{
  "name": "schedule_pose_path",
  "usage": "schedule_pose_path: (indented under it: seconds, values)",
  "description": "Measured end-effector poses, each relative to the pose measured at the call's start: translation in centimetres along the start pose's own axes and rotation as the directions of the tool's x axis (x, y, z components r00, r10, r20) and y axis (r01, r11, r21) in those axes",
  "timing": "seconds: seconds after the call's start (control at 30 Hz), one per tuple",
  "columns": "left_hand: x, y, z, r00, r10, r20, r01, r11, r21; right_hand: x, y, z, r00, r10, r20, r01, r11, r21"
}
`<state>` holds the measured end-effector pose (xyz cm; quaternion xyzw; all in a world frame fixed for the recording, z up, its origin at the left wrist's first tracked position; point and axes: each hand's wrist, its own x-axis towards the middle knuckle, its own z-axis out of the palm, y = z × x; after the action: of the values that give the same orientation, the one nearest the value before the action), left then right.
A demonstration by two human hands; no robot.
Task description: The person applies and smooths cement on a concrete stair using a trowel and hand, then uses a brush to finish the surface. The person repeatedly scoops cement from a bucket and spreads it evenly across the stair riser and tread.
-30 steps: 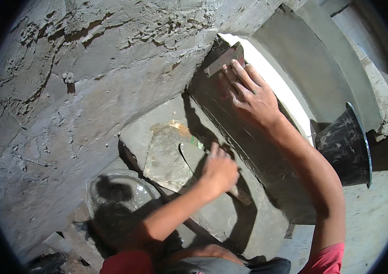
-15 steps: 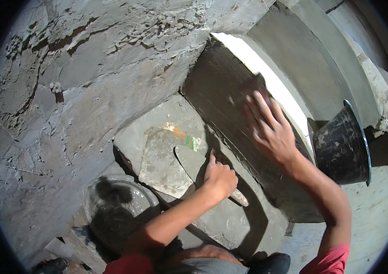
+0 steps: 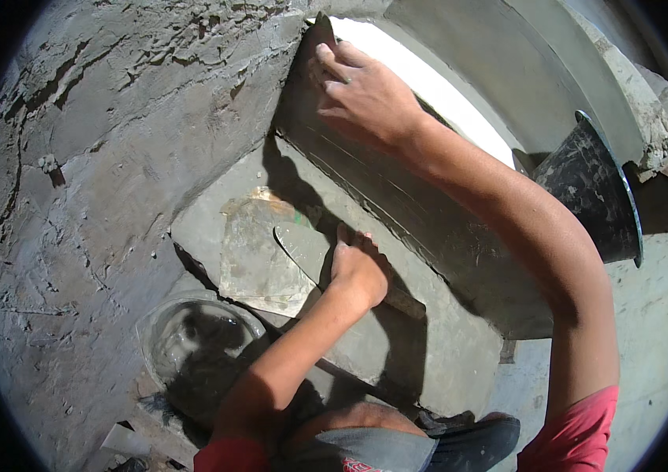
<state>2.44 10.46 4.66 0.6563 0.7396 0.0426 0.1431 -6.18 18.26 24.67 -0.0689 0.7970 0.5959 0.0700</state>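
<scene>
Rough grey wall [image 3: 114,181] across the left of the frame. Smooth riser [image 3: 405,200], upper centre. Pale slab [image 3: 464,362] below it. Black bucket [image 3: 586,185], right. Round basin [image 3: 149,338], lower left. Trowel [image 3: 302,245], centre: left hand [image 3: 361,271], fingers closed round its handle. Right hand [image 3: 372,98], top centre: bent fingers gripping a dark flat tool [image 3: 321,35] near the riser's upper corner.

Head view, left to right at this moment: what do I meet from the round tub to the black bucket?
Round tub → left hand with the trowel → black bucket.
</scene>
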Motion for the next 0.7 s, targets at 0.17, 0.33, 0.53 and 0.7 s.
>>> schedule_pose_path:
  seconds: [0.17, 0.33, 0.53, 0.7]
  values:
    - [-1.3, -0.3, 0.0, 0.975, 0.006, -0.221, -0.022, 0.997, -0.069, -5.7, -1.2, 1.3, 0.996, -0.08, -0.042, 0.078, 0.996, -0.042]
    - [-1.1, -0.5, -1.8, 0.998, -0.025, 0.049, 0.031, 0.991, -0.129, -15.0, -3.7, 3.4, 0.991, 0.045, -0.124, -0.034, 0.995, 0.089]
    - [-0.9, -0.1, -0.3, 0.994, -0.078, -0.08, 0.07, 0.992, -0.106, -25.0, -5.7, 4.4, 0.976, 0.156, -0.152, -0.131, 0.978, 0.163]
    - [-0.9, -0.2, 0.1, 0.993, -0.058, -0.106, 0.047, 0.993, -0.111, -31.5, -7.5, 5.0, 0.973, 0.199, -0.115, -0.18, 0.971, 0.155]
